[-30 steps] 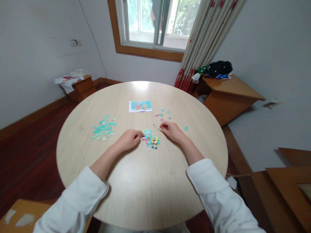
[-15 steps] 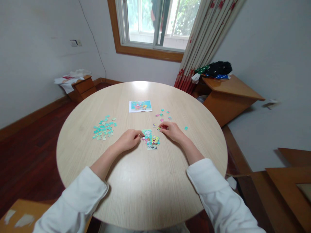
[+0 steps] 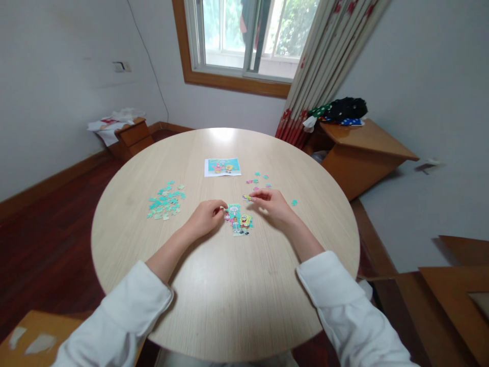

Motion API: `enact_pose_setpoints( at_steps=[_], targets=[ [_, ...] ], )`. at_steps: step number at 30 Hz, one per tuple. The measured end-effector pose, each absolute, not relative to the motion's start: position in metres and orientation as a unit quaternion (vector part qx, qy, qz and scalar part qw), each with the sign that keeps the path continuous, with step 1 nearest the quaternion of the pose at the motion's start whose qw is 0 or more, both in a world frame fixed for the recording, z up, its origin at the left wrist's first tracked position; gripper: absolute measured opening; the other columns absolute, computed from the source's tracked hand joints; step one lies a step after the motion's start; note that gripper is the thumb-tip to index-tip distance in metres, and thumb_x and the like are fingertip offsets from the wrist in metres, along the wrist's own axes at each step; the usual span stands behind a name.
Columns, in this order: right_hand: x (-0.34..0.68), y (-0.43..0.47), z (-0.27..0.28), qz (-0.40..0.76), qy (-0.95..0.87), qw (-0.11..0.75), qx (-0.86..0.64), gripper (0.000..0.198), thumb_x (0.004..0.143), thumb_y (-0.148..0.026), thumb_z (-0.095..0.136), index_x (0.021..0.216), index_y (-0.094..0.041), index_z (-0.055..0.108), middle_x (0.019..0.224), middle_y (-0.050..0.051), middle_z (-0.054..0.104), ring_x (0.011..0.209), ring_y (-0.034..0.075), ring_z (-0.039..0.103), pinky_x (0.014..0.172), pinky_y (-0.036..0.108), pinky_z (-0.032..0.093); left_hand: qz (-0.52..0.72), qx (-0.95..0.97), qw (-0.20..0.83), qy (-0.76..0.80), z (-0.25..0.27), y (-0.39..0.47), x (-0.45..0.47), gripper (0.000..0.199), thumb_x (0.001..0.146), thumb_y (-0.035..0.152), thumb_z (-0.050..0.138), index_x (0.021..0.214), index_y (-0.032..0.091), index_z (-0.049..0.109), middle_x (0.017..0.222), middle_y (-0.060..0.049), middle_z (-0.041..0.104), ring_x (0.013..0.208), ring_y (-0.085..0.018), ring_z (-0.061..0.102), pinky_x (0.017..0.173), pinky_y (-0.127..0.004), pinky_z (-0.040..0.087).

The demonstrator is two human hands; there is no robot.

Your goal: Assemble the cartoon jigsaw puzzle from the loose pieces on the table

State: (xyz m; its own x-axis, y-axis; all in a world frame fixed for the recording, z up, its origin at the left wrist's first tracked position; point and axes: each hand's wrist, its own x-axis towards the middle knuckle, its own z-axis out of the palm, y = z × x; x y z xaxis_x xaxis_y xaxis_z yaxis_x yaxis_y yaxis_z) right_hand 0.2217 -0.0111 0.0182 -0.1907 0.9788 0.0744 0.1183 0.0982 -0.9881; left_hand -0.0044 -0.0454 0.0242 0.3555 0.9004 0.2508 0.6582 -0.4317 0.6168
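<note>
While left hand curls at assembled puzzle, grip unclear, right hand pinches blurred piece

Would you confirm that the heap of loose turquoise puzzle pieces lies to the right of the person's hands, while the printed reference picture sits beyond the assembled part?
Not quite: the head view shows the heap of turquoise puzzle pieces to the left of the left hand, not the right. The printed reference picture does sit beyond the assembled part.
</note>
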Motion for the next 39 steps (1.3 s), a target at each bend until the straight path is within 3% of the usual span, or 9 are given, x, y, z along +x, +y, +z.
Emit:
enact_pose_setpoints(
  at_steps=[8, 32, 39],
  targets=[
    [0.204, -0.026, 0.029, 0.617, -0.531, 0.404, -0.416, 0.025, 0.057, -0.032, 0.078, 0.073, -0.015, 0.07, 0.067, 0.001, 0.063, 0.061, 0.011, 0.054, 0.061, 0.027, 0.04, 0.397, 0.764, 0.223, 0.457, 0.027, -0.05, 0.0, 0.013, 0.079, 0.021, 0.055, 0.081, 0.015, 0.068, 0.076, -0.003, 0.069, 0.068, -0.013, 0.059, 0.068, -0.024, 0.046],
    [0.195, -0.034, 0.028, 0.663, -0.521, 0.379, -0.382, 0.027, 0.056, -0.03, 0.081, 0.074, -0.014, 0.069, 0.066, 0.002, 0.066, 0.062, 0.012, 0.059, 0.061, 0.027, 0.045, 0.399, 0.76, 0.284, 0.427, 0.025, -0.054, 0.004, 0.015, 0.077, 0.026, 0.059, 0.078, 0.015, 0.069, 0.073, -0.005, 0.069, 0.066, -0.012, 0.058, 0.066, -0.024, 0.045],
    [0.194, -0.035, 0.032, 0.655, -0.529, 0.386, -0.376, 0.028, 0.055, -0.031, 0.081, 0.073, -0.014, 0.068, 0.065, 0.001, 0.065, 0.062, 0.011, 0.059, 0.061, 0.027, 0.045, 0.392, 0.709, 0.388, 0.439, 0.027, -0.053, 0.007, 0.019, 0.074, 0.031, 0.06, 0.074, 0.013, 0.067, 0.066, -0.004, 0.066, 0.061, -0.012, 0.056, 0.06, -0.024, 0.044]
  ],
)
